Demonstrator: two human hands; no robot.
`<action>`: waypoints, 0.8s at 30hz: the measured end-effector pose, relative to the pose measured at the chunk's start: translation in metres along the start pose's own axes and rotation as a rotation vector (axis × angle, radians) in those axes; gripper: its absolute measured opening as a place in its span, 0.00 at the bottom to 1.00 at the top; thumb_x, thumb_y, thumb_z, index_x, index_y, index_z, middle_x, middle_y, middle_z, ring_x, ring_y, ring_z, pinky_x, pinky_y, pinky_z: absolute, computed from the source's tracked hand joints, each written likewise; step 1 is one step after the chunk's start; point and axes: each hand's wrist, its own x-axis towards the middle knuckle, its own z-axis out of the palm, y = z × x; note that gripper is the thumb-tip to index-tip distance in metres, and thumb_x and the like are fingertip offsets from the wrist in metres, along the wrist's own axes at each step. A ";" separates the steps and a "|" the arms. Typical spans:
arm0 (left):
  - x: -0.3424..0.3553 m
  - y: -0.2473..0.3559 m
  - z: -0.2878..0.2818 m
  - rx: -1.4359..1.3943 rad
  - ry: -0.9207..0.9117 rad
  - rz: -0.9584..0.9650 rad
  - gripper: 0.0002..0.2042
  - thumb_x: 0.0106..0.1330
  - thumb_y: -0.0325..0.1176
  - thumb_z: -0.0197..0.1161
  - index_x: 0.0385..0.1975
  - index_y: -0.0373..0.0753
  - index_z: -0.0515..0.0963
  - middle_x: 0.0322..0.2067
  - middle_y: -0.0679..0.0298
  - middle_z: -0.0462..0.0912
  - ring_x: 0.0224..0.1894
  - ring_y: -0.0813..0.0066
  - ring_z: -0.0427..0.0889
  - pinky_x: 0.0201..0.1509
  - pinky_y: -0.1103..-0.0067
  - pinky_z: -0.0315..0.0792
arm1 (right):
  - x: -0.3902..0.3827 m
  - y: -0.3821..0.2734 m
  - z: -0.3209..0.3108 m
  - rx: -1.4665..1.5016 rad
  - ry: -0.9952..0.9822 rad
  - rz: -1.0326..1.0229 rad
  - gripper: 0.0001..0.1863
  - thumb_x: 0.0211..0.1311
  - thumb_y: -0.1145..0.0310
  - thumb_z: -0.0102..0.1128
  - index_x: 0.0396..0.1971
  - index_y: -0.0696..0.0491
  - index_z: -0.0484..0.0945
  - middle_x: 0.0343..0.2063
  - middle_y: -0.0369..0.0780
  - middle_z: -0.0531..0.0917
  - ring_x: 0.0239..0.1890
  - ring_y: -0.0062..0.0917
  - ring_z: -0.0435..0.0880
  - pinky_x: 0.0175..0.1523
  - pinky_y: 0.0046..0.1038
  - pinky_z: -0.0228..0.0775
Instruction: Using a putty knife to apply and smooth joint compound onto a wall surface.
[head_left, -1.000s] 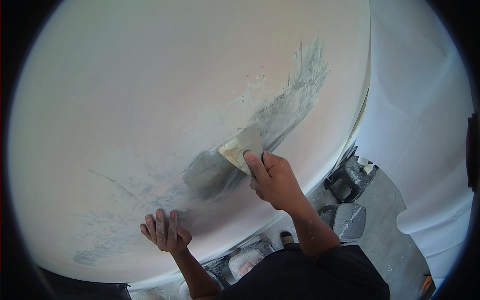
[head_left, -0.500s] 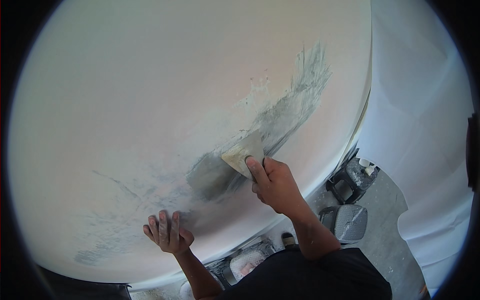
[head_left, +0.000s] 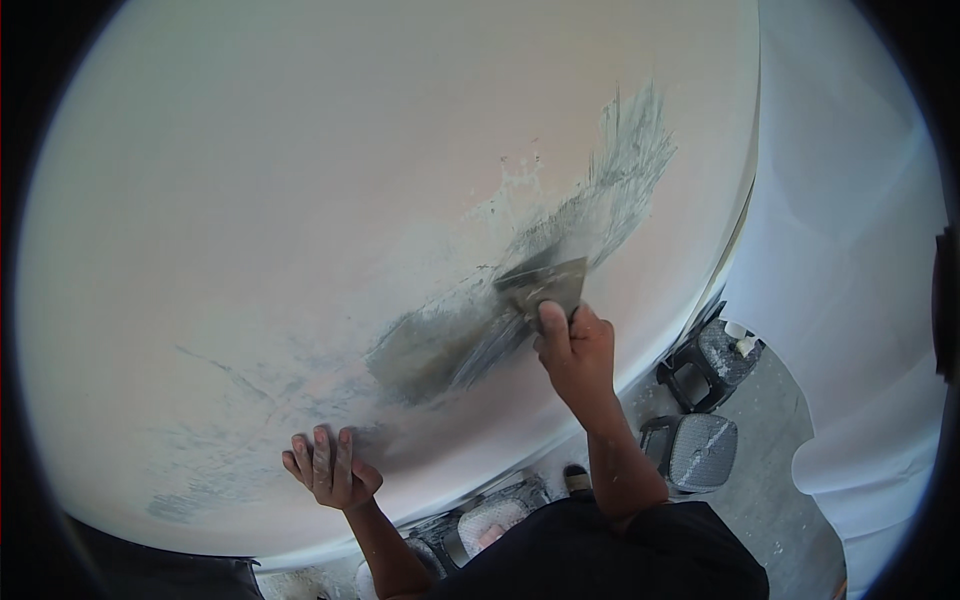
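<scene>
A large, pale, curved panel (head_left: 300, 180) fills most of the view, with grey filler (head_left: 425, 350) smeared diagonally across it. My right hand (head_left: 575, 355) grips a putty knife (head_left: 545, 288), its thumb on top of the flat triangular blade. The blade lies at the middle of the grey streak, its wide edge at or very close to the surface. Lower left, my left hand (head_left: 332, 472) has its dusty fingers stretched out on the panel below the streak, holding nothing. Fainter grey scuffs (head_left: 190, 500) mark the panel to its left.
White sheeting (head_left: 850, 200) hangs along the right side. Dark, dusty stools (head_left: 700, 452) stand on the grey floor (head_left: 770, 500) beyond the panel's lower right edge, one bearing a small white item (head_left: 745, 346). Another stool (head_left: 490, 525) is partly hidden below the panel.
My right hand has moved the putty knife up and to the right along the grey streak, and its blade has turned. My left hand has barely shifted.
</scene>
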 end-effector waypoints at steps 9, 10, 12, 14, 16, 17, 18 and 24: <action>-0.001 -0.003 -0.002 0.020 -0.009 -0.006 0.18 0.61 0.30 0.46 0.42 0.46 0.85 0.55 0.61 0.78 0.67 0.55 0.65 0.73 0.57 0.46 | 0.014 -0.017 0.006 -0.221 0.095 -0.450 0.14 0.68 0.65 0.56 0.28 0.61 0.76 0.11 0.36 0.73 0.14 0.15 0.69 0.21 0.21 0.62; -0.001 -0.003 -0.002 0.014 -0.001 -0.002 0.18 0.61 0.30 0.46 0.42 0.46 0.85 0.56 0.61 0.78 0.67 0.55 0.65 0.73 0.57 0.46 | 0.021 -0.026 -0.005 -0.167 0.104 -0.205 0.14 0.67 0.64 0.58 0.30 0.61 0.77 0.14 0.41 0.75 0.16 0.23 0.74 0.24 0.24 0.66; -0.001 -0.002 -0.005 0.007 0.008 0.001 0.18 0.60 0.30 0.46 0.42 0.46 0.85 0.56 0.61 0.78 0.67 0.55 0.65 0.73 0.57 0.46 | 0.022 -0.017 -0.007 -0.065 0.094 0.008 0.14 0.66 0.63 0.59 0.31 0.61 0.77 0.16 0.46 0.78 0.17 0.33 0.80 0.26 0.26 0.69; 0.001 -0.001 -0.002 0.006 0.003 0.010 0.19 0.60 0.30 0.46 0.42 0.46 0.85 0.56 0.61 0.78 0.67 0.55 0.65 0.73 0.57 0.46 | 0.007 -0.007 0.012 -0.123 0.056 -0.241 0.15 0.68 0.63 0.57 0.27 0.60 0.75 0.14 0.41 0.76 0.15 0.24 0.75 0.23 0.23 0.66; -0.002 -0.002 -0.003 0.015 0.007 0.004 0.19 0.60 0.30 0.46 0.43 0.46 0.85 0.56 0.61 0.77 0.67 0.55 0.65 0.73 0.57 0.46 | 0.005 -0.010 0.018 -0.164 -0.016 -0.423 0.16 0.69 0.64 0.54 0.24 0.60 0.73 0.11 0.37 0.73 0.14 0.15 0.70 0.21 0.21 0.62; -0.003 -0.003 -0.005 0.021 0.003 -0.002 0.19 0.60 0.30 0.46 0.43 0.46 0.84 0.56 0.61 0.77 0.67 0.55 0.65 0.73 0.57 0.46 | 0.011 -0.016 0.011 -0.162 -0.021 -0.427 0.16 0.69 0.64 0.54 0.24 0.60 0.73 0.11 0.37 0.73 0.14 0.15 0.70 0.21 0.21 0.62; -0.004 -0.005 -0.006 0.026 0.006 -0.005 0.19 0.60 0.30 0.46 0.43 0.46 0.84 0.56 0.61 0.77 0.67 0.55 0.65 0.73 0.57 0.46 | 0.022 -0.022 0.001 -0.092 0.053 -0.204 0.14 0.68 0.64 0.56 0.28 0.60 0.75 0.13 0.39 0.75 0.16 0.19 0.73 0.24 0.23 0.65; 0.000 -0.003 0.000 0.002 -0.007 0.042 0.18 0.61 0.28 0.46 0.44 0.42 0.83 0.57 0.57 0.77 0.66 0.50 0.65 0.72 0.54 0.47 | 0.014 -0.016 0.011 -0.018 -0.005 -0.205 0.16 0.68 0.62 0.56 0.25 0.59 0.73 0.11 0.33 0.73 0.15 0.13 0.67 0.22 0.20 0.61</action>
